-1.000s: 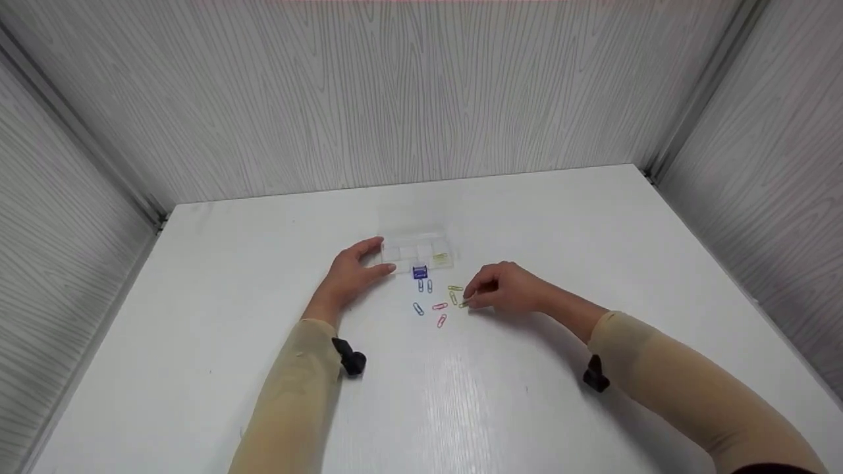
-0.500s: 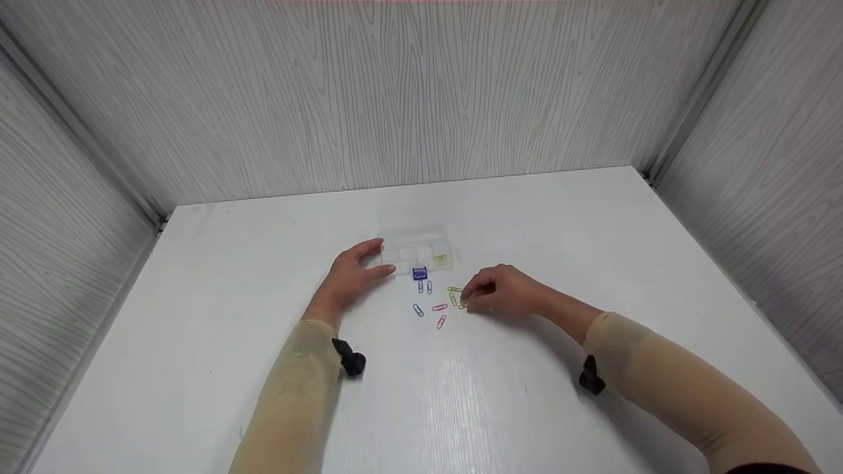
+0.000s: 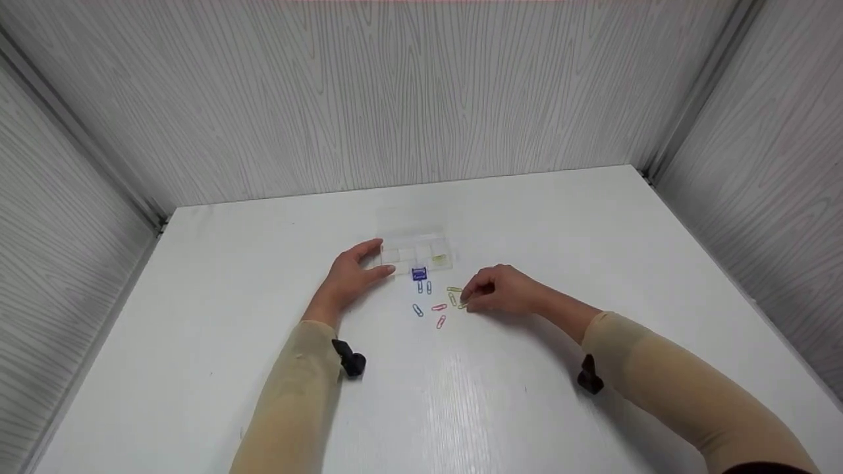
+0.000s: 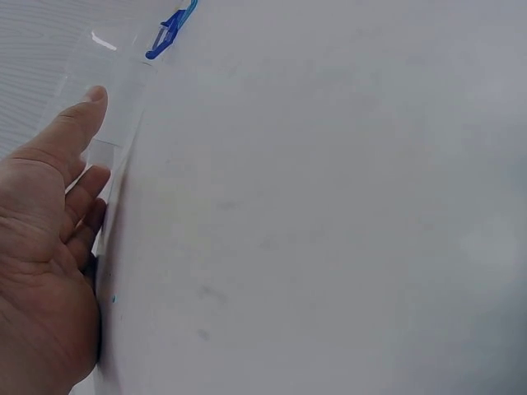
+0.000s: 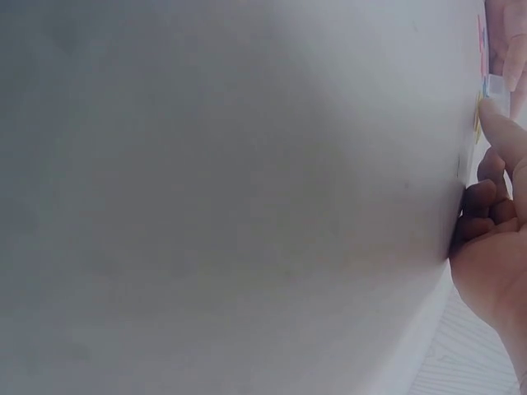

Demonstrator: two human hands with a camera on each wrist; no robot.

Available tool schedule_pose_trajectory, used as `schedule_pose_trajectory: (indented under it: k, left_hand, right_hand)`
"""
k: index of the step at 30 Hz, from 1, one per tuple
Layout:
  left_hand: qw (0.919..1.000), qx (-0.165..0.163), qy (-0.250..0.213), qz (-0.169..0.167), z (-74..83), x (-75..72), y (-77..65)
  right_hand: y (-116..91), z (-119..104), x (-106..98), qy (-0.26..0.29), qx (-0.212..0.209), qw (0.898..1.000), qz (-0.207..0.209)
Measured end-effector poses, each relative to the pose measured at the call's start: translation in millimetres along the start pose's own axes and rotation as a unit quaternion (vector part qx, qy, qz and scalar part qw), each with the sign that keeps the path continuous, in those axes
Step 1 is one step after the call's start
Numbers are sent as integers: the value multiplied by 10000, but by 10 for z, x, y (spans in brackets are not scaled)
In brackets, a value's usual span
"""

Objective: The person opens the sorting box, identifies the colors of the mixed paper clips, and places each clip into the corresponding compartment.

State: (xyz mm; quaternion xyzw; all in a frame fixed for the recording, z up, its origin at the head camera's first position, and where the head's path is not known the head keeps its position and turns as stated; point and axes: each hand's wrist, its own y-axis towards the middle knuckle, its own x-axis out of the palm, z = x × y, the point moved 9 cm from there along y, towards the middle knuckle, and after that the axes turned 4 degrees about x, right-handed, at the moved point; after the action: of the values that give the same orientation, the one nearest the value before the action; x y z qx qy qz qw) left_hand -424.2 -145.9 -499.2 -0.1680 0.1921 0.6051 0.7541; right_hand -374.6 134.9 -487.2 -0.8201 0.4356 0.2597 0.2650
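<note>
My left hand [image 3: 357, 268] holds the left end of a clear compartment box [image 3: 407, 253], thumb at its front and fingers at its far side. The box's clear lid [image 3: 411, 220] stands raised at the back. A yellow paper clip [image 3: 440, 258] lies in a right-hand compartment. My right hand [image 3: 504, 289] has its thumb and forefinger pinched on another yellow paper clip [image 3: 462, 305] at table level, its far end hidden by the fingertips. Beside it lie two more yellow paper clips [image 3: 452, 299]. In the right wrist view the fingertips partly cover the yellow clip.
Two pink paper clips [image 3: 440, 322] and several blue paper clips [image 3: 418, 310] lie loose in front of the box. A dark blue piece [image 3: 419, 274] sits at the box's front edge. The white table [image 3: 276, 421] has walls at the back and sides.
My right hand has shifted slightly to the left over the yellow paper clip, then stayed nearly still. The left hand and the box look unmoved.
</note>
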Motion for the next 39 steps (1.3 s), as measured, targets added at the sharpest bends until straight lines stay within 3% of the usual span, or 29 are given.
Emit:
schedule_pose_trajectory:
  k: [10,23,39]
  left_hand:
    - [9999,-98,-84,7,-28,-4,5]
    - [9999,105,-26,34,4,-3,2]
    - [9999,-33,-71,67,8,-6,-6]
  right_hand:
    - [-5,-32,1,-152,36,9999,-31]
    - [-17,-34,5,-182,-101,9998,-7]
    - [-26,-67,-2,-319,-141,9994,-44]
